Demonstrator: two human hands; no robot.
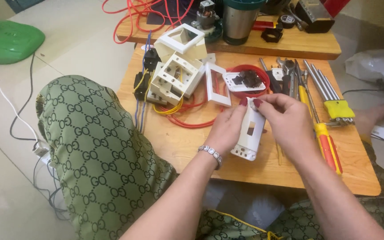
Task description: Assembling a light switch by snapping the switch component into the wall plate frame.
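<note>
Both my hands hold a white plastic switch cover plate [250,133] upright over the low wooden table [187,142]. My left hand [226,126] grips its left side, a beaded bracelet [211,153] on the wrist. My right hand [285,119] pinches the plate's top edge with fingertips. The plate has a small rectangular cut-out in its face.
White switch boxes with yellow and red wires [174,78] lie at the table's back left, beside a white frame [216,84]. A red dish with parts [247,80] sits behind my hands. Wrenches, hex keys [330,89] and a red-yellow screwdriver [327,144] lie right. My knee in green patterned cloth [94,151] is left.
</note>
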